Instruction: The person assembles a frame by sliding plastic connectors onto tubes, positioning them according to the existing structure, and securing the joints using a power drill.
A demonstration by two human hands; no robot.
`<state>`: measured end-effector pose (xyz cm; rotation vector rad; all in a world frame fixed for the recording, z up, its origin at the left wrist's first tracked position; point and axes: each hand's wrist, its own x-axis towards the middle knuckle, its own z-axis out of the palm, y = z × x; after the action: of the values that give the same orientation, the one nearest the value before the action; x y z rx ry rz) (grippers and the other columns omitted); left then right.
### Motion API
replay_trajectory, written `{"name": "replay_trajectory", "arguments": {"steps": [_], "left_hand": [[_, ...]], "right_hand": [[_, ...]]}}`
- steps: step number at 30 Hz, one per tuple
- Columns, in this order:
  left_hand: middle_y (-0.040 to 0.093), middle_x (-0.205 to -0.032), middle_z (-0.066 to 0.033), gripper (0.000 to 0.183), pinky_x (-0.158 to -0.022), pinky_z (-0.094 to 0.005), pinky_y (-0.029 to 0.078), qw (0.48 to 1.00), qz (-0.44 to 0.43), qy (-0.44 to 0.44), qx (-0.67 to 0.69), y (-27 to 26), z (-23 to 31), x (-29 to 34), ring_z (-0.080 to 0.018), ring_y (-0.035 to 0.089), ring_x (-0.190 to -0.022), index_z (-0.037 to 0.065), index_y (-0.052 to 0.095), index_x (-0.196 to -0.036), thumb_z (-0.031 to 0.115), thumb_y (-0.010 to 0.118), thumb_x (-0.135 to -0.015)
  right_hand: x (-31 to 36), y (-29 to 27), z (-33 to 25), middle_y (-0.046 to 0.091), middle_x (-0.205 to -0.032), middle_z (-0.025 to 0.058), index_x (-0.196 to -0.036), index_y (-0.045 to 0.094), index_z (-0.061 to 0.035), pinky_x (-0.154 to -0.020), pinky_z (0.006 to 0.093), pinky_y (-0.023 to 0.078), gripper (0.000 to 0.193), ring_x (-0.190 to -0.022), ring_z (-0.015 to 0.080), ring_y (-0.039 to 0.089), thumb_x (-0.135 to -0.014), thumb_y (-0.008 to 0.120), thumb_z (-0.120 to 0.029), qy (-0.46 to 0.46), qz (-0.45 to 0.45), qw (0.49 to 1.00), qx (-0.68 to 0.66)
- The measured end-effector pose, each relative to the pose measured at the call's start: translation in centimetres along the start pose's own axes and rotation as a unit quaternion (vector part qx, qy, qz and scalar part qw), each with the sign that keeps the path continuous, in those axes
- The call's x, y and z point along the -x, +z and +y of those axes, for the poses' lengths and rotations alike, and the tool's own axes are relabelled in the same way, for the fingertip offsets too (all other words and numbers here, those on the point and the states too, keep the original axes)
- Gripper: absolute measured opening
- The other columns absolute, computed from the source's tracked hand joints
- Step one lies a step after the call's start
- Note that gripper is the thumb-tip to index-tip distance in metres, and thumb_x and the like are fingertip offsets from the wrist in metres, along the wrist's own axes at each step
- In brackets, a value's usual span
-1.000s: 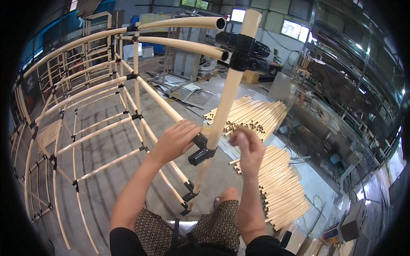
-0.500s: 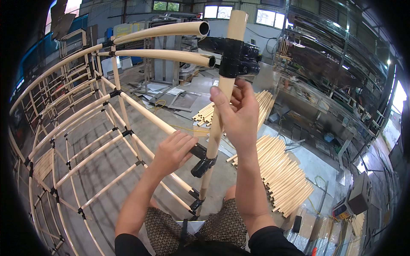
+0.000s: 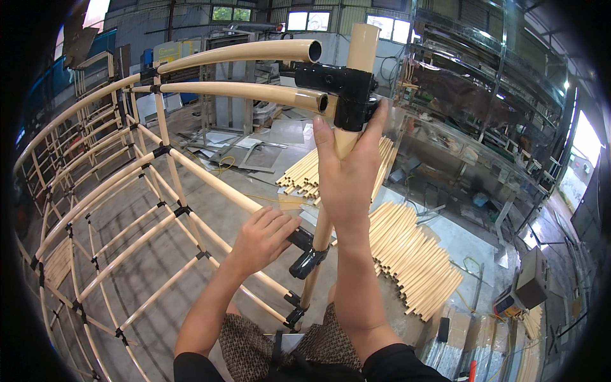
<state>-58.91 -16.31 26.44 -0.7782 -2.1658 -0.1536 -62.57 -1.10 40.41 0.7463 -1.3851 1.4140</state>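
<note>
A cream upright pipe (image 3: pixel 363 48) stands before me, with a black clamp joint (image 3: pixel 352 99) around its upper part. My right hand (image 3: pixel 349 181) wraps the pipe just below that joint, thumb on the left and index finger stretched against the joint's right side. My left hand (image 3: pixel 266 239) is closed over a cream horizontal pipe (image 3: pixel 213 179), close to a lower black joint (image 3: pixel 310 260) on the upright. Two further cream pipes, an upper one (image 3: pixel 248 53) and a lower one (image 3: pixel 254 92), end open just left of the upper joint, apart from it.
A large frame of cream pipes and black joints (image 3: pixel 182 211) extends leftward. Stacks of loose cream pipes (image 3: pixel 417 258) lie on the floor to the right. Metal sheets (image 3: pixel 258 156) lie farther back, a metal rack (image 3: pixel 471 83) stands at the far right, and wrapped packages (image 3: pixel 480 347) lie nearby.
My right hand has moved up against the upper joint, its index finger now along it. The upper joint has turned and sits closer to the open pipe ends. My left hand stays on its pipe.
</note>
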Motion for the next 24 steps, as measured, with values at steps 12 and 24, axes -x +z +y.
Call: {"name": "replay_trajectory", "arguments": {"steps": [12,24], "left_hand": [[0.061,-0.104,-0.0041,0.055,-0.1,-0.0482,0.046,0.999,0.034,0.001,0.0,0.4,0.0,0.2,-0.0237,0.059,-0.101,0.01,0.06,-0.118,0.016,0.079,-0.066],[0.062,-0.109,-0.0056,0.053,-0.104,-0.0487,0.044,0.999,0.033,-0.009,0.003,0.7,0.1,0.5,-0.0251,0.06,-0.105,0.008,0.061,-0.114,0.018,0.079,-0.065]], "right_hand": [[-1.3,-2.3,0.1,0.048,-0.068,0.0038,-0.098,0.051,-0.0037,-0.036,0.0216,0.032,0.019,-0.043,0.007,0.042,-0.093,0.066,-0.015,0.267,-0.153,0.885,-0.35],[-0.7,-2.1,-0.6,0.047,-0.062,0.0027,-0.094,0.054,-0.0031,-0.036,0.025,0.04,0.021,-0.041,0.009,0.045,-0.096,0.063,-0.022,0.237,-0.14,0.926,-0.258]]}}
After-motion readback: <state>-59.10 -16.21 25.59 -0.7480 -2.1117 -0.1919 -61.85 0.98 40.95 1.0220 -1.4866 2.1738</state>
